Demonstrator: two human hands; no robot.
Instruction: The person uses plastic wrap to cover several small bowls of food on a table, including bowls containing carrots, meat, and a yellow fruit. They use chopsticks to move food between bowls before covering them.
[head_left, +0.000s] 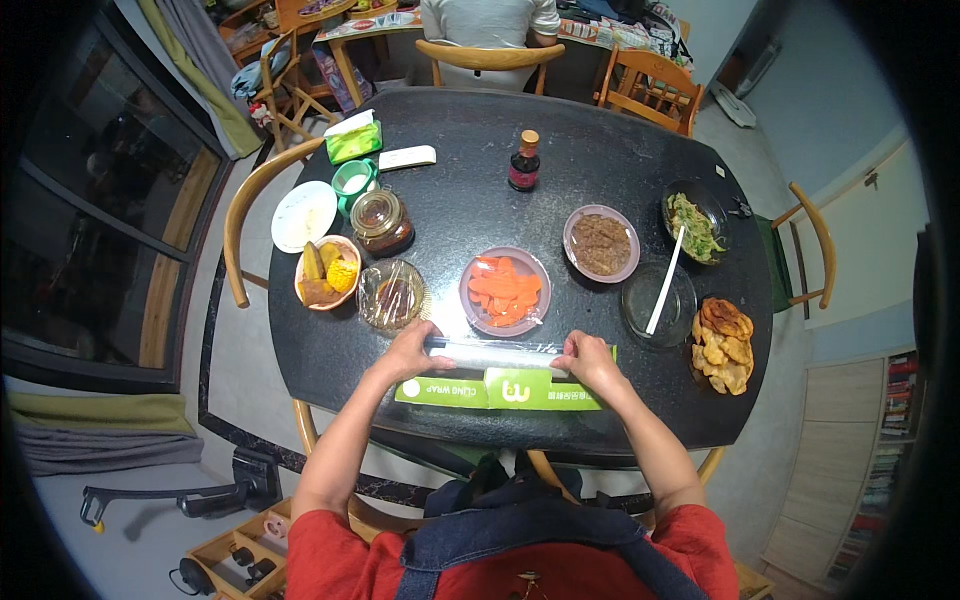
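Observation:
A roll of cling wrap lies sideways in front of me, its ends between my left hand and my right hand. Both hands pinch it with thumb and fingers. Beneath the roll is its green cling wrap box, turned upside down to my view. Just beyond stands a pale purple plate of sliced carrots, which looks glossy with film. To its left, a ribbed glass bowl of dark sauce is covered with clear wrap. A purple-rimmed bowl of brown minced food sits farther right.
Right: a glass bowl with a white spoon, dark bowl of greens, fried golden pieces. Left: bowl of corn, lidded jar, white plate. A sauce bottle stands behind; a seated person is beyond.

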